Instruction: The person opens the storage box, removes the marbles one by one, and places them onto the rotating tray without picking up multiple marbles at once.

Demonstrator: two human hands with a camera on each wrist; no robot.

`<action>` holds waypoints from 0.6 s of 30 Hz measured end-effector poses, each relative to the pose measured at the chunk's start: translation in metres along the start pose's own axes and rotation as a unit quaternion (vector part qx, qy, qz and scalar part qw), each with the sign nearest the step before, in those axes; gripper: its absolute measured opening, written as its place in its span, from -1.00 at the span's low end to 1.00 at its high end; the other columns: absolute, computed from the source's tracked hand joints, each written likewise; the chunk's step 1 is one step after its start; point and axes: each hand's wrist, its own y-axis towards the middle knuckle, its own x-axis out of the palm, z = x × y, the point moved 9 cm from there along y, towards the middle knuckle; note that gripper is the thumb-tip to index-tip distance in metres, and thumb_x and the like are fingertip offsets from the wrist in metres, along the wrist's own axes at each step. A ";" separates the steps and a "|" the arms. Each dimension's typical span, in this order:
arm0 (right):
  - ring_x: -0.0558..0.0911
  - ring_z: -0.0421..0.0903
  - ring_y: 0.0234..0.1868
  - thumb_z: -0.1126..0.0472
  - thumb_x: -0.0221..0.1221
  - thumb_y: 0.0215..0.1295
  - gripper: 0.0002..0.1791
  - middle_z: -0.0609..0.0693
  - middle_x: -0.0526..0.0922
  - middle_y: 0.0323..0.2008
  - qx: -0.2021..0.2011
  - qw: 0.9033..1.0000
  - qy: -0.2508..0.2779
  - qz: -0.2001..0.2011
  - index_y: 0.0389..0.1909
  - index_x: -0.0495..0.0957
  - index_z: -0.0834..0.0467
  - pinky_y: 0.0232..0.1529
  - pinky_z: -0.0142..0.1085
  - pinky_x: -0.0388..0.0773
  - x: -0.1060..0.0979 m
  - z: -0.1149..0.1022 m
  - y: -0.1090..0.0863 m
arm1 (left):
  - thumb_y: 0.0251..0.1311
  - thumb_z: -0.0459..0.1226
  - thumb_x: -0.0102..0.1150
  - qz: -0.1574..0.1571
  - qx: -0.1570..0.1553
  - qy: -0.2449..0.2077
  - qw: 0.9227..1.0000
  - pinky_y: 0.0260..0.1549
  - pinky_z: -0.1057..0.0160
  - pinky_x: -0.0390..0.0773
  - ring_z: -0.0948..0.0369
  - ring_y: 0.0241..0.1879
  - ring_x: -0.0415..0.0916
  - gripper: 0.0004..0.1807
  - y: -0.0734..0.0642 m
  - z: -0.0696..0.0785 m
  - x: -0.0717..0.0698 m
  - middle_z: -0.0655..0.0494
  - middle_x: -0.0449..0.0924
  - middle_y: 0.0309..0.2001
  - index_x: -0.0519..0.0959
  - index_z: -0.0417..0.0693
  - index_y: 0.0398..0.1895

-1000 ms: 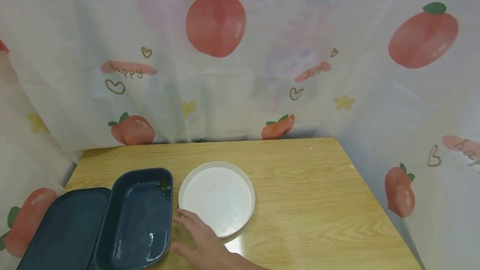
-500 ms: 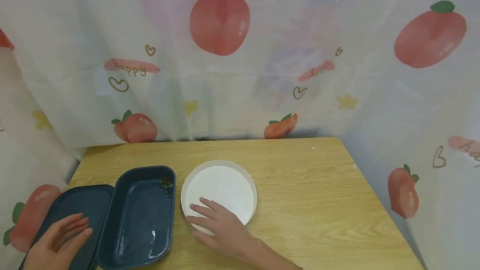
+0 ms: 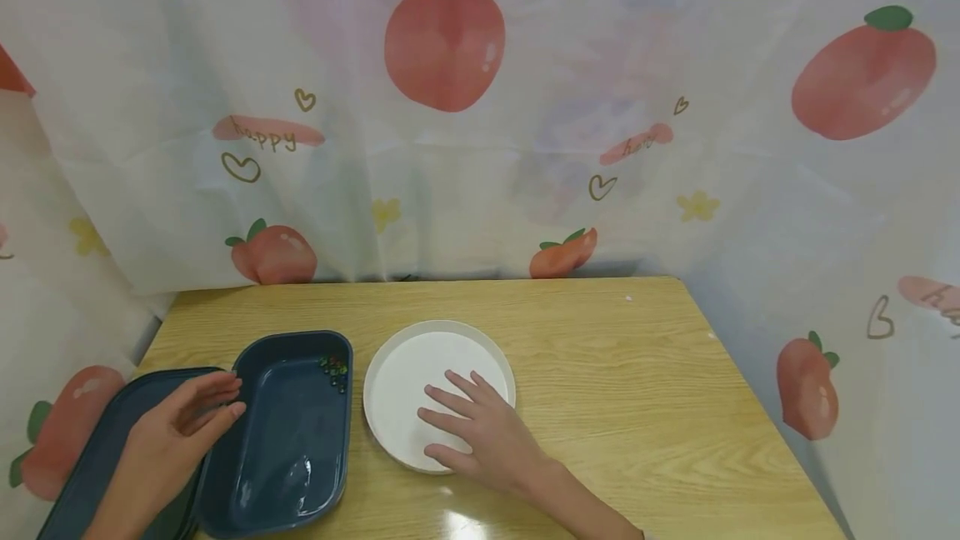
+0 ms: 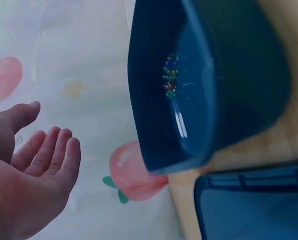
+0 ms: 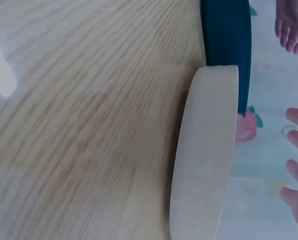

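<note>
A deep dark-blue rectangular tub (image 3: 288, 448) stands on the left of the table, with several small shiny beads or marbles (image 4: 170, 75) gathered at its far right corner. My left hand (image 3: 168, 444) hovers at the tub's left side, over a flat dark-blue lid or tray (image 3: 138, 407); its fingers are loosely bent and hold nothing. To the right of the tub lies a round white shallow tray (image 3: 397, 390). Over its near right part I hold my right hand (image 3: 491, 440), fingers spread and nothing in them. The right wrist view shows it raised above the rim.
The wooden table (image 3: 622, 407) reaches to the right and ends at a back edge along a fruit-print curtain (image 3: 480, 190). More of the curtain hangs at both sides. The tub and white tray stand close together with a narrow strip of table between.
My left hand has come into view from the lower left and moved right toward the tub. My right hand has moved from between tub and tray to the right, over the tray.
</note>
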 end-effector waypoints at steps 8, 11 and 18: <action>0.27 0.02 0.27 -0.22 0.05 0.23 -0.51 -0.12 0.43 0.18 0.001 1.000 -0.020 -0.004 0.11 0.51 -0.09 0.21 0.01 0.14 -0.001 0.018 -0.016 | 0.19 -0.09 0.14 -0.028 0.048 -0.016 0.998 -0.23 0.46 0.48 0.45 -0.05 0.43 -0.50 0.020 0.018 0.018 -0.03 0.44 0.08 0.37 -0.06 0.17; 0.27 0.02 0.27 -0.24 0.06 0.21 -0.49 -0.13 0.44 0.16 -0.001 1.000 -0.024 -0.009 0.09 0.52 -0.08 0.22 0.01 0.13 -0.001 0.023 -0.021 | 0.19 -0.08 0.15 -0.031 0.055 -0.012 0.998 -0.23 0.47 0.48 0.32 -0.03 0.48 -0.51 0.026 0.020 0.023 -0.03 0.47 0.06 0.39 -0.05 0.15; 0.27 0.05 0.27 -0.28 0.05 0.19 -0.44 -0.10 0.46 0.15 -0.014 0.999 -0.030 -0.031 0.10 0.52 -0.06 0.18 0.01 0.19 0.003 0.031 -0.034 | 0.20 -0.09 0.14 -0.037 0.075 -0.013 0.996 -0.18 0.53 0.42 0.15 0.00 0.45 -0.48 0.041 0.023 0.034 -0.04 0.47 0.07 0.37 -0.09 0.19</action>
